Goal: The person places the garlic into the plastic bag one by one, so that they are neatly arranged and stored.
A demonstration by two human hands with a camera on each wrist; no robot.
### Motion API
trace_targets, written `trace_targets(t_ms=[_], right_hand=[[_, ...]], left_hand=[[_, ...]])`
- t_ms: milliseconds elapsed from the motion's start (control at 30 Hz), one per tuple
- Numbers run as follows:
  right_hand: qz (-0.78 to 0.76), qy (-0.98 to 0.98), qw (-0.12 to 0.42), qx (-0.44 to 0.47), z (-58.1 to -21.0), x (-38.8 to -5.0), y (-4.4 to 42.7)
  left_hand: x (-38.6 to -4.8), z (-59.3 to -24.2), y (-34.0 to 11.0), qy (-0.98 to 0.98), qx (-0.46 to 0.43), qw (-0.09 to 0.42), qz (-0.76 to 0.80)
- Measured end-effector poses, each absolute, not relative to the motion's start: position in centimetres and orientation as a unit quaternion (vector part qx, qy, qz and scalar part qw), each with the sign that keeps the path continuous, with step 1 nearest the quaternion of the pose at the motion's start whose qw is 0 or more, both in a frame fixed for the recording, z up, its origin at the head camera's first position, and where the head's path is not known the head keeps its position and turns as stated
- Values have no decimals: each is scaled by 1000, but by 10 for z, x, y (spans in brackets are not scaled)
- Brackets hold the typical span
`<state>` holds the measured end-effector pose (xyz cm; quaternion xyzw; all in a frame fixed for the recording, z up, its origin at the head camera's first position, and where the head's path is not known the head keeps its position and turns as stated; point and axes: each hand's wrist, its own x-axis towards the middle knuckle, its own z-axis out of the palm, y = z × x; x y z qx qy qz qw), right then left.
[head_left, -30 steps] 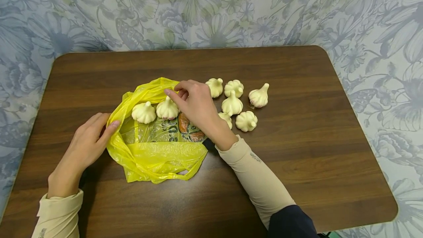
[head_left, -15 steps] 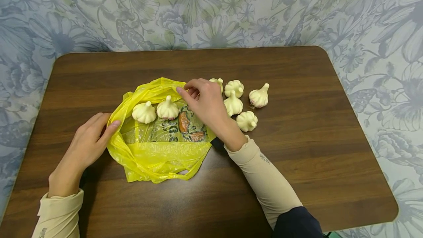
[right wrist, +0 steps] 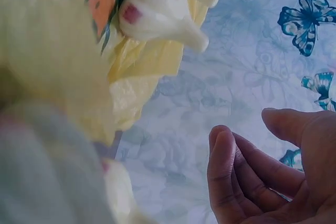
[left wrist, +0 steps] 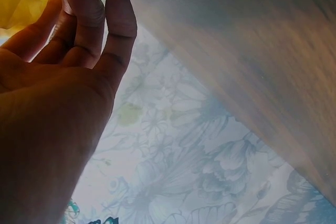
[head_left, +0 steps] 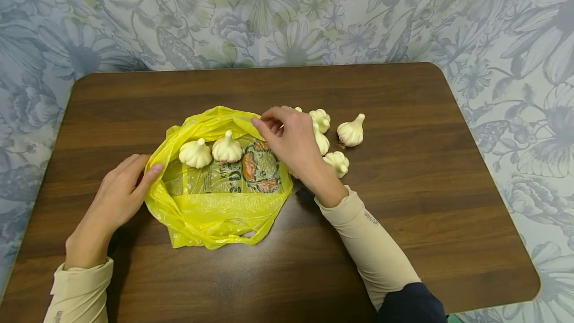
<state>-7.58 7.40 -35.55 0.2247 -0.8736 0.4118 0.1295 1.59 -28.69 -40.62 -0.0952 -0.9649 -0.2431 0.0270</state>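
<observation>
Rightward displacement of the right hand [head_left: 295, 141] distinguishes this view from the earlier head frames: it has moved away from the two bagged garlic bulbs [head_left: 227, 147] and bared more of the orange-and-green printed motif [head_left: 262, 168], while the left hand [head_left: 118, 188] and the yellow plastic bag [head_left: 226, 208] have stayed in place. From my remote station I read the right hand, in its wrist view, as holding nothing: the thumb stands apart from the loosely bent fingers [right wrist: 222, 161]. The left hand pinches the bag's left rim, thumb over the film and fingers behind. Both bagged bulbs stand upright, side by side, in the bag's far half; the loose garlic bulbs [head_left: 351, 131] lie to its right on the brown wood-grain table [head_left: 426, 178], several partly hidden by the right hand.

Hazards, as I judge them: a slackened left pinch could let the thin rim sag over the mouth; a fingertip snagging the far rim could drag the film and topple the bagged bulbs; a careless brush could set a rounded loose bulb rolling.

Lettering: dark capitals [head_left: 234, 178] run sideways in the bag's print; I make out a D, the remainder being too creased. "Let'Slim" seems printed on the right beige sleeve [head_left: 372, 248]; lettering on the left beige sleeve [head_left: 82, 283] is too small for me to read.
</observation>
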Motion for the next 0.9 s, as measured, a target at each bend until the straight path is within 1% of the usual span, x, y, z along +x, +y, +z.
trace_targets(t_ms=[233, 567, 767, 900], right_hand=[[411, -871, 186, 197, -358, -86, 118], [404, -884, 190, 140, -356, -99, 167], [383, -895, 207, 100, -361, -103, 201], [365, -902, 213, 88, -365, -106, 219]], left_hand=[[17, -407, -282, -964, -101, 29, -243], [22, -407, -282, -965, -89, 34, -246], [24, -408, -282, -964, -89, 44, -245], [26, -407, -282, -965, -83, 40, -244]])
